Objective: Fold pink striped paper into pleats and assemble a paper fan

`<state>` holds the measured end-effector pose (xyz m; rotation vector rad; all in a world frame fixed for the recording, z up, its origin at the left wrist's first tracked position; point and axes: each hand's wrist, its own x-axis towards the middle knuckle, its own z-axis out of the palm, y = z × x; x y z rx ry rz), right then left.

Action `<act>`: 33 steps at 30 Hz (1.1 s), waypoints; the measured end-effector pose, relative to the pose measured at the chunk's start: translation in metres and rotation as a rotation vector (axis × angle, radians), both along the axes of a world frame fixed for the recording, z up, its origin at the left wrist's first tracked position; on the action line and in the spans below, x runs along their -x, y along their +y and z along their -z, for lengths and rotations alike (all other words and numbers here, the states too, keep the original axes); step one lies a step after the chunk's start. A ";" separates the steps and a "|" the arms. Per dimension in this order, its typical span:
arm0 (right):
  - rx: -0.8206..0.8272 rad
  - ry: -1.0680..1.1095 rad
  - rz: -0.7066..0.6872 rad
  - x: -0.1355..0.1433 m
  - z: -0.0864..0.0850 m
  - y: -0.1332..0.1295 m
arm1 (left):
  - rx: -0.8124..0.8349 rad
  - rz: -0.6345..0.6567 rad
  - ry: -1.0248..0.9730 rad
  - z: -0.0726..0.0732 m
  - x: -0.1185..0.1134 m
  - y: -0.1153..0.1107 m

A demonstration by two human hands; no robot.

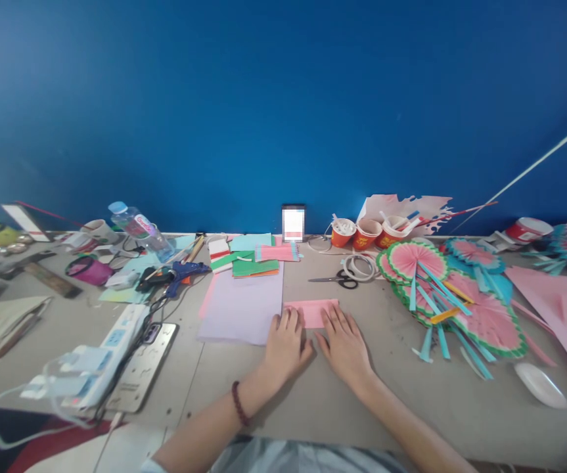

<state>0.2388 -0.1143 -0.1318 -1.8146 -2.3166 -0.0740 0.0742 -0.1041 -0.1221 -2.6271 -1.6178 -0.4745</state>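
Note:
A small folded strip of pink paper (313, 318) lies flat on the table in front of me. My left hand (286, 348) rests over its left end, fingers stretched out. At the other end my right hand (343, 345) lies flat, its fingertips on the paper. Part of the strip is hidden under the fingers. Just beyond are black-handled scissors (346, 282) and a coil of white cord (361, 267). A lilac sheet (244, 305) lies left of the strip, with green paper (253, 265) and a pink-and-blue folded strip (277, 252) above it.
Finished paper fans (453, 295) and a white computer mouse (541, 385) occupy the right side. Red paper cups (368, 234) stand by the blue wall. At left are a blue glue gun (184, 272), a phone (142, 368), a power strip (110, 355) and a tilted bottle (140, 230).

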 end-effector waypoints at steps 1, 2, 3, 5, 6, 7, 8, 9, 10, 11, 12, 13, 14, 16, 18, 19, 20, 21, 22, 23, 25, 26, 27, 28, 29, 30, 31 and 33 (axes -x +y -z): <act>0.000 -0.003 -0.007 0.000 0.001 -0.001 | 0.017 0.010 -0.001 0.000 0.001 0.000; 0.000 -0.004 -0.010 -0.001 0.001 -0.001 | 0.030 0.020 -0.004 0.000 0.003 0.001; -0.003 -0.002 -0.009 -0.001 0.001 -0.002 | 0.038 0.025 -0.008 0.001 0.004 0.001; -0.012 0.008 -0.002 -0.002 0.000 -0.003 | 0.045 0.037 -0.020 0.000 0.007 0.003; -0.017 0.017 0.000 -0.002 -0.001 -0.003 | 0.047 0.046 -0.026 -0.001 0.008 0.004; -0.019 0.027 -0.001 -0.003 -0.002 -0.003 | 0.052 0.061 -0.030 -0.003 0.010 0.006; -0.018 0.039 -0.006 -0.004 -0.004 -0.003 | 0.061 0.078 -0.034 -0.005 0.012 0.008; -0.012 0.054 -0.014 -0.006 -0.005 -0.002 | 0.073 0.095 -0.037 -0.008 0.014 0.010; -0.002 0.071 -0.021 -0.009 -0.007 -0.001 | 0.096 0.119 -0.039 -0.011 0.017 0.013; 0.011 0.090 -0.031 -0.012 -0.008 0.000 | 0.118 0.130 -0.053 -0.014 0.021 0.017; 0.027 0.113 -0.043 -0.016 -0.009 0.003 | 0.138 0.138 -0.070 -0.017 0.025 0.020; 0.043 0.140 -0.057 -0.020 -0.010 0.005 | 0.151 0.150 -0.085 -0.019 0.028 0.024; 0.061 0.173 -0.071 -0.025 -0.011 0.008 | 0.162 0.158 -0.098 -0.020 0.032 0.028; 0.107 0.255 -0.113 -0.036 -0.012 0.016 | 0.186 0.163 -0.126 -0.020 0.038 0.036; 0.148 0.359 -0.139 -0.046 -0.012 0.024 | 0.220 0.140 -0.154 -0.017 0.043 0.041; 0.162 0.407 -0.149 -0.050 -0.013 0.028 | 0.235 0.129 -0.168 -0.016 0.044 0.043; 0.175 0.445 -0.161 -0.054 -0.013 0.032 | 0.247 0.121 -0.183 -0.015 0.045 0.045; 0.184 0.474 -0.176 -0.056 -0.014 0.035 | 0.258 0.112 -0.198 -0.014 0.046 0.046; 0.191 0.493 -0.188 -0.058 -0.014 0.038 | 0.268 0.101 -0.211 -0.015 0.046 0.047; 0.194 0.504 -0.197 -0.059 -0.015 0.041 | 0.281 0.088 -0.223 -0.016 0.047 0.047; 0.190 0.514 -0.197 -0.060 -0.016 0.043 | 0.318 0.051 -0.251 -0.019 0.047 0.047; 0.186 0.516 -0.192 -0.059 -0.016 0.044 | 0.343 0.038 -0.267 -0.022 0.047 0.047; 0.181 0.518 -0.185 -0.059 -0.016 0.045 | 0.367 0.029 -0.287 -0.024 0.048 0.047; 0.178 0.520 -0.178 -0.059 -0.016 0.045 | 0.389 0.027 -0.306 -0.027 0.048 0.047; 0.175 0.523 -0.173 -0.059 -0.015 0.045 | 0.404 0.025 -0.325 -0.029 0.048 0.047; 0.174 0.525 -0.168 -0.059 -0.015 0.045 | 0.414 0.025 -0.340 -0.030 0.048 0.047; 0.173 0.527 -0.166 -0.059 -0.014 0.045 | 0.419 0.027 -0.352 -0.031 0.048 0.047; 0.168 0.530 -0.168 -0.059 -0.013 0.044 | 0.427 0.030 -0.366 -0.032 0.048 0.048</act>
